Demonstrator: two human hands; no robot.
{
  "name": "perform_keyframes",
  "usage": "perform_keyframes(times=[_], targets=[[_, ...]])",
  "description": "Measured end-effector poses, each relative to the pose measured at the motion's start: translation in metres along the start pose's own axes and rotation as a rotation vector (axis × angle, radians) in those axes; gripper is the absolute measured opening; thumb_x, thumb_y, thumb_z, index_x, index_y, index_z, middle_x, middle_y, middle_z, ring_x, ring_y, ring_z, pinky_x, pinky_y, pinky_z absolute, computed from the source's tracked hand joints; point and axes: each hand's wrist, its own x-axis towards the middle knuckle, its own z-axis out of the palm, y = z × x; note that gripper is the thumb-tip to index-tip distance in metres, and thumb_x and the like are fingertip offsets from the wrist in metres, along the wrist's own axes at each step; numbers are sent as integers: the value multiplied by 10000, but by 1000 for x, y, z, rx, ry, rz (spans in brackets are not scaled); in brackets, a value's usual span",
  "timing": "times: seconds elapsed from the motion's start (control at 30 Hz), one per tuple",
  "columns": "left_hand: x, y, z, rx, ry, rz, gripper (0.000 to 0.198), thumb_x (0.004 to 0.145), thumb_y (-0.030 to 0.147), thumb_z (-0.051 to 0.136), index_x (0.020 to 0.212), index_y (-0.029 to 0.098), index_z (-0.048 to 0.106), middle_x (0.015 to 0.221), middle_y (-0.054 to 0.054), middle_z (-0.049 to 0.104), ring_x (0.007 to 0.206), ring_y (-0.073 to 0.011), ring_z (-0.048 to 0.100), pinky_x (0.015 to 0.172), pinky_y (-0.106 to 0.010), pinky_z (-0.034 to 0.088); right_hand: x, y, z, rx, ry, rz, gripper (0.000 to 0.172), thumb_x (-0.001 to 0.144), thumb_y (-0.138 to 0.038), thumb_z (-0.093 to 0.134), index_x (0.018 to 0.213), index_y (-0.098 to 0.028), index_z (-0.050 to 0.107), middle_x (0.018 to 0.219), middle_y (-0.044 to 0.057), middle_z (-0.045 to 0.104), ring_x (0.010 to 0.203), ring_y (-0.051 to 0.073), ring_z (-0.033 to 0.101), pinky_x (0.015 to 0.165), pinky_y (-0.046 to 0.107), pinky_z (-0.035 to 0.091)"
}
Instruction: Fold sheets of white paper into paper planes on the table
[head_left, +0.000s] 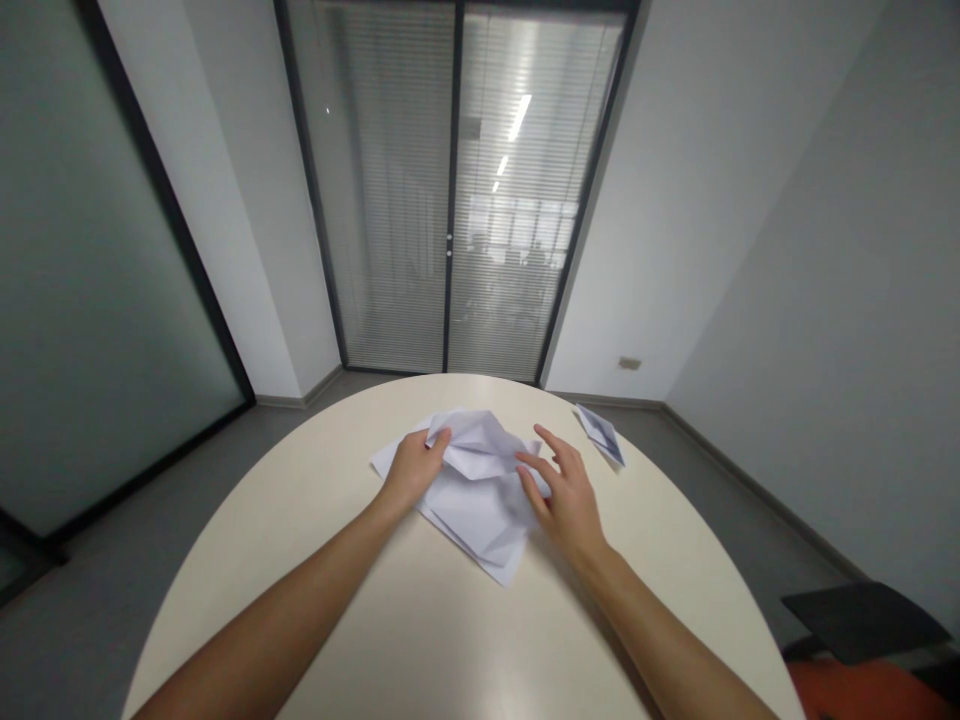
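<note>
A creased, partly folded sheet of white paper [480,445] is held up over more white sheets [476,515] that lie on the table. My left hand [412,465] pinches its left edge between thumb and fingers. At the right edge of the creased sheet, my right hand [562,490] has its fingers spread, the fingertips close to the paper. Whether those fingertips touch it, I cannot tell.
A folded paper piece [601,436] lies near the far right rim of the round cream table [337,620]. A chair with a black back and orange seat [862,690] stands at the lower right. Beyond the table is a glass door with blinds [390,220].
</note>
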Motion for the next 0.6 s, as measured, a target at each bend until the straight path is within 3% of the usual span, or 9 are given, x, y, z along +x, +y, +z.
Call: perform_keyframes(times=[0.2, 0.27, 0.37, 0.6], targets=[[-6, 11, 4, -52, -40, -22, 421, 807, 540, 568, 767, 139, 690, 799, -109, 719, 765, -266, 681, 629, -319, 539, -3, 15, 3, -86, -72, 244, 292, 967, -377, 512, 1128, -231, 708, 1295, 118, 643, 1051, 285, 662, 918, 467, 523], [-9, 15, 4, -81, -61, -23, 368, 808, 484, 568, 784, 141, 700, 827, -105, 724, 806, -269, 682, 647, -321, 552, -2, 16, 2, -65, -107, 337, 311, 960, -409, 511, 1155, -248, 692, 1162, 89, 716, 864, 253, 706, 841, 426, 533], [-12, 20, 5, -115, -86, -30, 250, 786, 340, 572, 836, 149, 726, 888, -91, 738, 853, -261, 680, 667, -308, 563, -1, 16, 0, -19, -155, 493, 328, 931, -458, 541, 1161, -262, 667, 964, 39, 763, 611, 200, 669, 714, 364, 513], [-14, 22, 5, -179, -128, -87, 196, 725, 163, 573, 822, 167, 743, 883, -61, 734, 859, -227, 672, 643, -245, 560, -1, 17, -2, -19, -206, 582, 265, 896, -414, 557, 1068, -267, 694, 880, 27, 760, 712, 225, 685, 696, 333, 465]])
